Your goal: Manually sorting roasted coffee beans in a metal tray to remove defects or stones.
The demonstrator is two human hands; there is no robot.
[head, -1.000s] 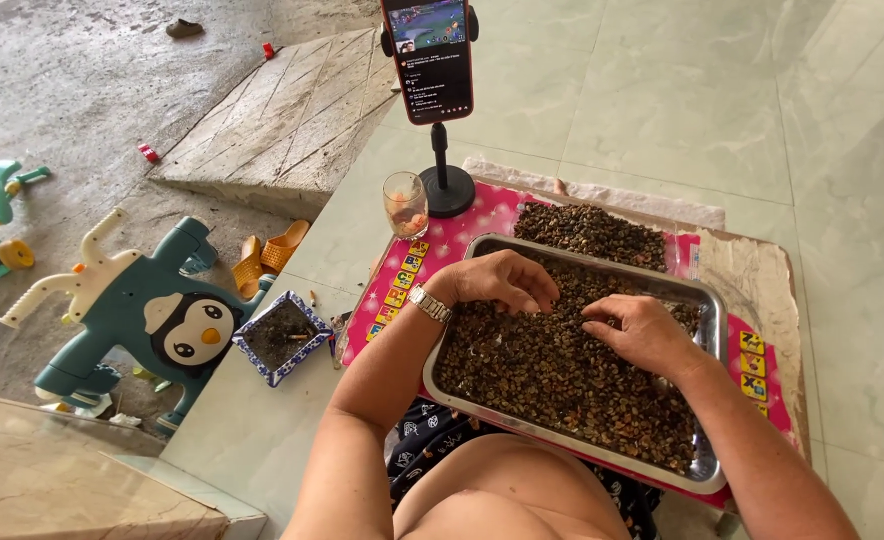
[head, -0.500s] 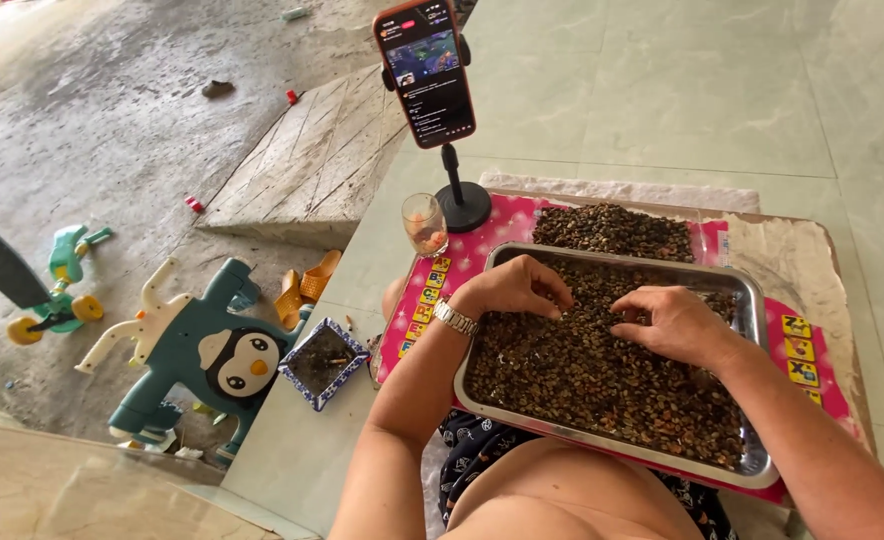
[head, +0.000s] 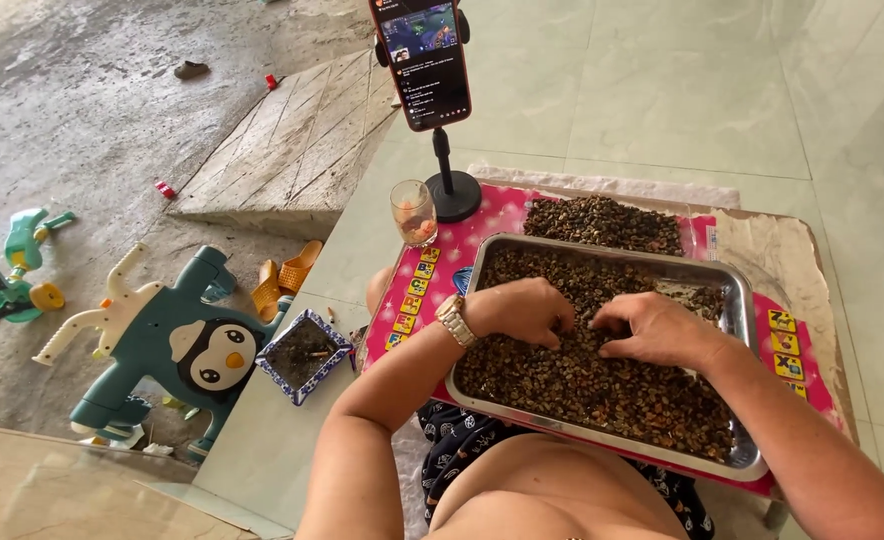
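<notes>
A metal tray (head: 737,300) full of small dark brown kernels (head: 602,385) rests on a pink patterned mat (head: 492,215). My left hand (head: 522,310), with a watch at the wrist, lies curled on the kernels near the tray's left side. My right hand (head: 657,328) lies beside it, fingers bent and pinching among the kernels. The fingertips of both hands nearly meet. Whether either pinches a kernel is hidden. A second heap of kernels (head: 602,222) lies on the mat behind the tray.
A phone (head: 422,60) on a black stand (head: 452,195) and a small glass (head: 414,212) stand at the mat's far left. On the floor to the left are a blue-white square dish (head: 302,355), a penguin toy (head: 177,340), orange sandals (head: 282,272) and a concrete ramp (head: 292,140).
Both hands have drawn closer together over the kernels, fingers curling more. The view has shifted slightly.
</notes>
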